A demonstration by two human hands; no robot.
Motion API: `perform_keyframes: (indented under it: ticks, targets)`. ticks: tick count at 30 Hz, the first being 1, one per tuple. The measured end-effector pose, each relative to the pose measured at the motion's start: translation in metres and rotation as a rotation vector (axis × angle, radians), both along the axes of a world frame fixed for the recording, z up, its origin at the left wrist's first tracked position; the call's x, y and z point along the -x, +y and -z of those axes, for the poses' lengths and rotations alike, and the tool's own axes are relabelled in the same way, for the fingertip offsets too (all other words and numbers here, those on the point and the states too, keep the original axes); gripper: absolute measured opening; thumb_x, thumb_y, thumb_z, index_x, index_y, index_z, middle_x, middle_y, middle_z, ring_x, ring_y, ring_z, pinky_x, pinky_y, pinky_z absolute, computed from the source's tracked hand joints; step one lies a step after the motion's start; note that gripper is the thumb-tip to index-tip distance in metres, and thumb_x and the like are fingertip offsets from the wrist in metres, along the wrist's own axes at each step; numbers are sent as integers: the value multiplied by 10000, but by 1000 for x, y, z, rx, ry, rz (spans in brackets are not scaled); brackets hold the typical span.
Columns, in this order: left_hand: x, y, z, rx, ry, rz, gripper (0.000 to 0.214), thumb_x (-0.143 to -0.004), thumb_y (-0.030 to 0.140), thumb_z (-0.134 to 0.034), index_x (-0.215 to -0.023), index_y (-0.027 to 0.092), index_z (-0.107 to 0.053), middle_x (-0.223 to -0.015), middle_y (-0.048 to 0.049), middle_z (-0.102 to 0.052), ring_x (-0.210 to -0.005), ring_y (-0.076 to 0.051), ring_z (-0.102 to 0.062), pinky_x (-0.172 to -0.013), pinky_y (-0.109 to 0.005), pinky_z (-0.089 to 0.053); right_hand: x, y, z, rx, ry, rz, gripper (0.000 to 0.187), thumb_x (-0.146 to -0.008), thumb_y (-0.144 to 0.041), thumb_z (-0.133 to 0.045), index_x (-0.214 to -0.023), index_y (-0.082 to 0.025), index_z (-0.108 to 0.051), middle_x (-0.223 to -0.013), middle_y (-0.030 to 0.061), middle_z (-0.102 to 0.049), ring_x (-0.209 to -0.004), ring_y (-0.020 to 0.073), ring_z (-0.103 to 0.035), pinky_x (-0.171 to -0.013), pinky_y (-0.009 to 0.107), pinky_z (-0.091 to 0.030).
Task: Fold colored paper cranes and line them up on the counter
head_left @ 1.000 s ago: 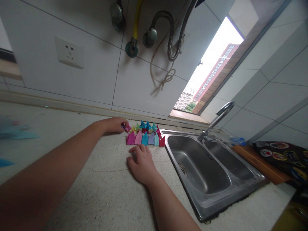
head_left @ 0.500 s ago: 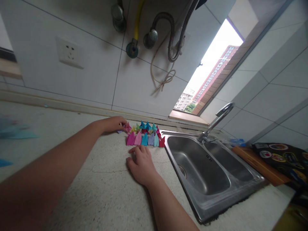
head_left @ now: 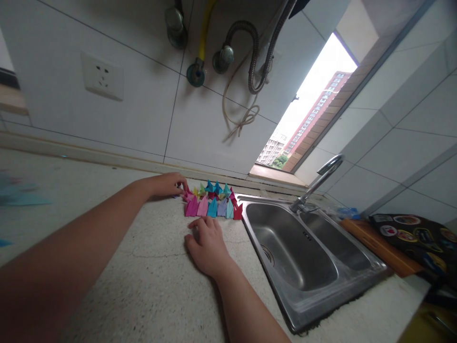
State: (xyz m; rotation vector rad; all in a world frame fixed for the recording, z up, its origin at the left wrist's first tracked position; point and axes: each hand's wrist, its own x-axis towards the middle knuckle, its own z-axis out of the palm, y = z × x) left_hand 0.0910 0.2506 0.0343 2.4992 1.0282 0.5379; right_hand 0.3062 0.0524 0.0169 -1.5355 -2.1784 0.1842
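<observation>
Two rows of small folded paper pieces [head_left: 212,202] in pink, blue, purple, yellow and red stand on the speckled counter [head_left: 143,276], just left of the sink. My left hand [head_left: 167,184] reaches to the left end of the back row, its fingers curled together on a pink folded piece [head_left: 186,194] there. My right hand [head_left: 205,245] rests palm down on the counter just in front of the front row. Its fingers are loosely bent, their tips close to the pieces, and it holds nothing.
A steel double sink [head_left: 303,267] with a faucet [head_left: 317,183] lies to the right. Beyond it are a wooden board [head_left: 374,243] and a dark stickered bag [head_left: 421,238]. The tiled wall carries a socket [head_left: 102,76] and hoses [head_left: 246,52]. Blurred blue paper [head_left: 17,195] lies far left.
My left hand has stayed at the left end of the back row, its fingers shifting slightly on a piece there. My right hand has hardly moved. The view has drifted a little.
</observation>
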Motion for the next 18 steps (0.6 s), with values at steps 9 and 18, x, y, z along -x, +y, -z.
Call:
perform_keyframes:
  ticks: [9,18]
  targets:
    - [21,7,11,163,46,-67,691,-521,438,-804,-1152,242,-602,-1111,-57,-636,-975,-239,-587,-807,-289,-449,0,1,0,-4,24,-6,216,-863,-279,-597,-1074,-237,-602,-1121,62,-562,-1110,246,-483,-987,408,-372]
    - [24,7,7,147,-11,-163,476,-646,410,-664,-1078,218,-613,-1001,-36,-664,-869,-207,-609,-715,-263,-436,1,0,-1,1,30,-5,219,-865,-287,-595,-1077,-236,-610,-1119,69,-562,-1111,250,-487,-987,416,-371]
